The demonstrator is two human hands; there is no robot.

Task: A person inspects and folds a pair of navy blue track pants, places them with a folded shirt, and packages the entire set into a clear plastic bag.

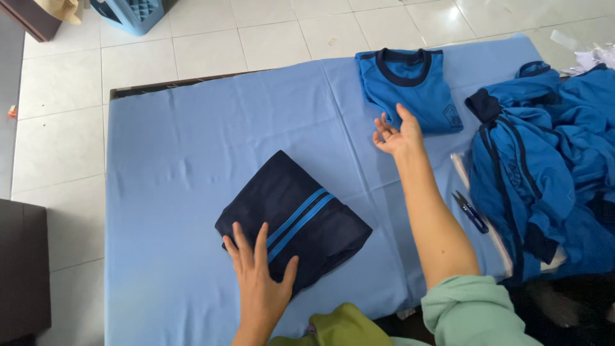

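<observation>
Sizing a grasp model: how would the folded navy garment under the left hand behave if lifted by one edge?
The folded navy garment looks soft and floppy, so it would probably unfold and sag. It seems light for its size. The left hand presses it flat on the blue table cover, so a push would likely slide or bunch it.

Floor of large white glossy square tiles [192, 45], daylight glare at the top right. Work table covered with a light blue cloth [173, 160], its dark board edge showing at the far left corner. Blue plastic crate [131, 13] on the floor top left; dark brown cabinet [22, 269] at the left edge.
</observation>
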